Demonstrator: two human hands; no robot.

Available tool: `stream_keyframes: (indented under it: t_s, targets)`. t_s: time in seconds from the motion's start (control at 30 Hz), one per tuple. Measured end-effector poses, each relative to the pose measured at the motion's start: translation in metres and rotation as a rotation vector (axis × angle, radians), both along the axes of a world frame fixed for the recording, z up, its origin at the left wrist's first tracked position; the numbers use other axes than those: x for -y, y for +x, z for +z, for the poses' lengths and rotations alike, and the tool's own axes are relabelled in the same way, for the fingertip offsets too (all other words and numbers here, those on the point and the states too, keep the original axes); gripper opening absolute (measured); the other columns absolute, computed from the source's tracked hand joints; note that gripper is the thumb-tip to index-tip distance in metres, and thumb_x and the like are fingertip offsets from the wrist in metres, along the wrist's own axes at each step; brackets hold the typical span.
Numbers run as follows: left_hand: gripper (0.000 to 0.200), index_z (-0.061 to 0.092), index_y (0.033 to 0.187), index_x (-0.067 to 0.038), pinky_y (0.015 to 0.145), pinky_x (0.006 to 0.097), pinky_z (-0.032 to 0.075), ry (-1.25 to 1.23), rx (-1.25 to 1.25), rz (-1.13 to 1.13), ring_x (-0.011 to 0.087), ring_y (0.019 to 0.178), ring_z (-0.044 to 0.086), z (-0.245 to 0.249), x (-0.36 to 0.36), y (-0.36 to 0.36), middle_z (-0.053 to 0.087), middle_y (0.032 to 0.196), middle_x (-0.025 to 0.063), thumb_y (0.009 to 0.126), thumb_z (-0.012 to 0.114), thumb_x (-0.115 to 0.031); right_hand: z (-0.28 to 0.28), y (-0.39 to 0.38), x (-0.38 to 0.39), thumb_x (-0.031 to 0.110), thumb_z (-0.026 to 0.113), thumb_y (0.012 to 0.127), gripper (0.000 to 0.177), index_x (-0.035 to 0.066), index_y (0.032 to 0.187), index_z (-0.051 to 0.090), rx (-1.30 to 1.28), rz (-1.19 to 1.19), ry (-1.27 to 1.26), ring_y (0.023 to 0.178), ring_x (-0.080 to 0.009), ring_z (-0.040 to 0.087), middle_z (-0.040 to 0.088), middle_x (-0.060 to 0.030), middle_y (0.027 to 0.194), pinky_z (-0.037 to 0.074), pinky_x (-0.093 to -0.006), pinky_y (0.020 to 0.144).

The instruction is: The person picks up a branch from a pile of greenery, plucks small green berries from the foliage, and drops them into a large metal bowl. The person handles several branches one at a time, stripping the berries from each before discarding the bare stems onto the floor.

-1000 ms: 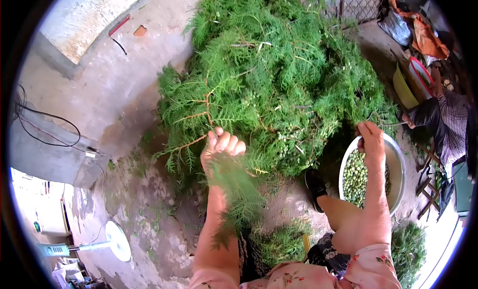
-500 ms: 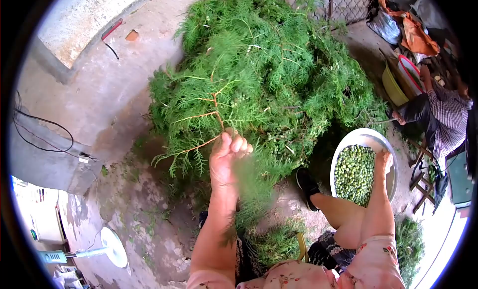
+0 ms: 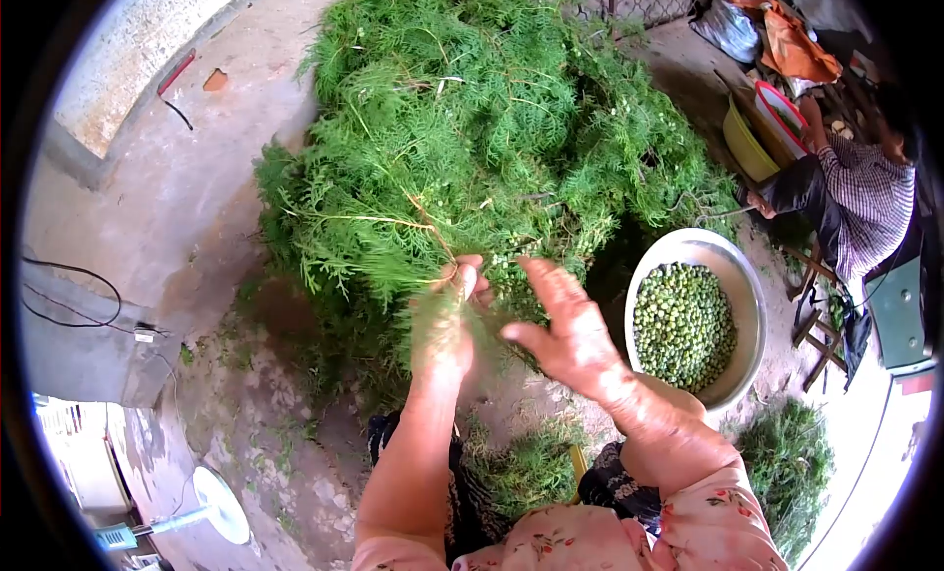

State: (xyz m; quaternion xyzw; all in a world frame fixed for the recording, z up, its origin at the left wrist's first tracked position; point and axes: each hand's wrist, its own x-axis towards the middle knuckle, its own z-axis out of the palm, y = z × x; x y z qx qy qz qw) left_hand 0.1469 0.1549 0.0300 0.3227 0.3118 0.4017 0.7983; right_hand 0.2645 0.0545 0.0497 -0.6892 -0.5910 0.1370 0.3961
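My left hand [image 3: 447,325] is closed round the stem of a leafy green branch [image 3: 425,215], its reddish twigs spreading up and to the left. Close by on the right, my right hand [image 3: 570,330] has its thumb and fingers apart and holds nothing. A big heap of feathery green branches [image 3: 531,109] lies beyond both hands. To the right of my right hand, a metal basin [image 3: 755,320] holds many small round green cones [image 3: 683,325].
At the right a person in a checked shirt [image 3: 867,202] sits by a yellow basin [image 3: 744,148] and a red-rimmed one. Cut greenery [image 3: 787,458] lies at lower right. A fan [image 3: 221,505] stands at lower left; a black cable [image 3: 93,320] hangs at left.
My right hand has left the metal basin and moved left, its fingers now spread near my left hand. The branch has tilted left in my left hand. The whole view has shifted slightly.
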Motion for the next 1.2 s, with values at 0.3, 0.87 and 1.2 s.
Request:
stream_keyframes:
  t_s: [0.3,0.87,1.2]
  targets:
    - [0.024,0.056,0.101,-0.002,0.065,0.0249,0.043,-0.150,0.225,0.043,0.0140,0.073,0.051,-0.015,-0.001,-0.001,0.055,0.081,0.0023,0.082,0.061,-0.015,-0.030,-0.029,-0.018,0.016,0.059,0.082,0.049,-0.003,0.123,0.040,-0.480,-0.025,-0.183,0.096,-0.0211,0.057,0.059,-0.0193,0.104,0.044,-0.0312,0.083]
    - [0.020,0.061,0.096,-0.002,0.060,0.0253,0.048,-0.079,-0.179,0.045,0.0139,0.069,0.059,-0.003,-0.026,-0.046,0.063,0.084,0.0066,0.084,0.059,-0.019,0.004,0.049,-0.001,0.014,0.063,0.079,0.024,0.001,0.099,0.062,-0.963,-0.269,-0.481,0.066,-0.0084,0.055,0.062,-0.0027,0.077,0.046,-0.0231,0.060]
    - [0.016,0.059,0.093,-0.003,0.058,0.0251,0.047,-0.215,0.019,0.202,0.0141,0.067,0.057,-0.013,-0.045,-0.086,0.062,0.081,0.0058,0.084,0.059,-0.016,-0.007,0.163,0.217,0.020,0.058,0.083,0.016,0.004,0.083,0.061,-1.126,-0.793,-0.052,0.047,-0.0142,0.051,0.055,-0.0031,0.063,0.042,-0.0280,0.040]
